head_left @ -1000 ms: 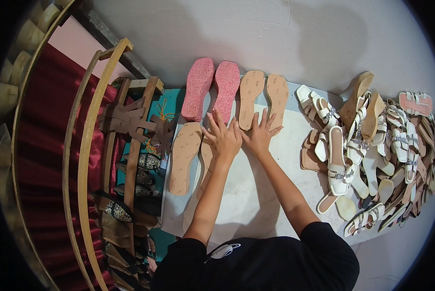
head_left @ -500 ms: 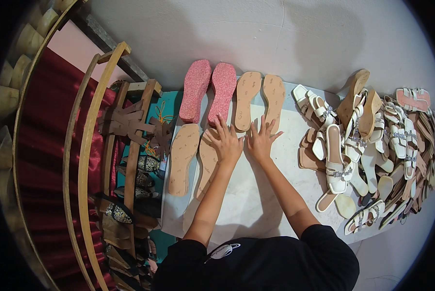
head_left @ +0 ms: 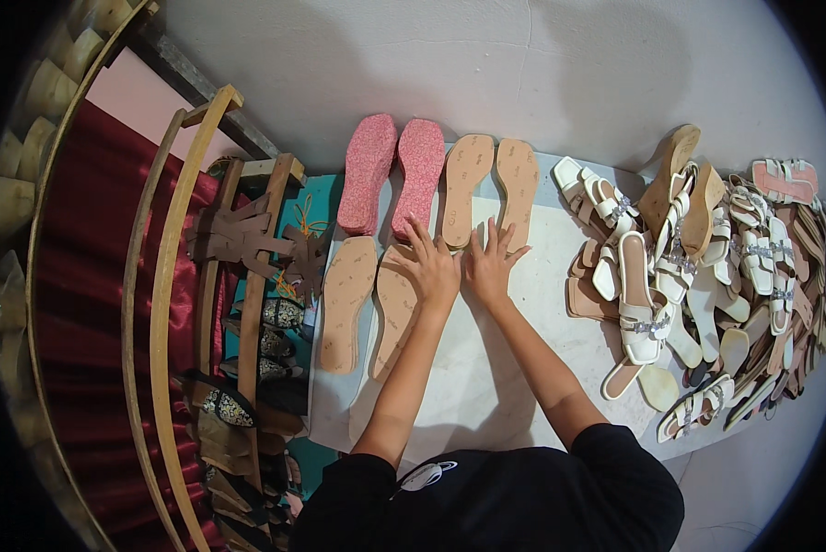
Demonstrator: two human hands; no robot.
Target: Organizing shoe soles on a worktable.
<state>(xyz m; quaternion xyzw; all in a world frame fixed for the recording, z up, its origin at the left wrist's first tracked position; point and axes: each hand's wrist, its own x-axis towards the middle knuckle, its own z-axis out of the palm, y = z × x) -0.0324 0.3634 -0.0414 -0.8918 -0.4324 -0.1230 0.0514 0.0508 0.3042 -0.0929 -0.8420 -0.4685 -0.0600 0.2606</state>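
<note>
Our right hand [head_left: 490, 270] had eased back, splayed like our left hand [head_left: 437, 271], grasping nothing, nearer the tan sole [head_left: 517, 179] stretching lengthwise away.

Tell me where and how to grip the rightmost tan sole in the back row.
Probably best to pinch the rightmost tan sole across its narrowed middle, coming from the right: its tan neighbour sits close on the left, while a strip of bare tabletop lies to the right. The right hand overlaps its near end.
</note>
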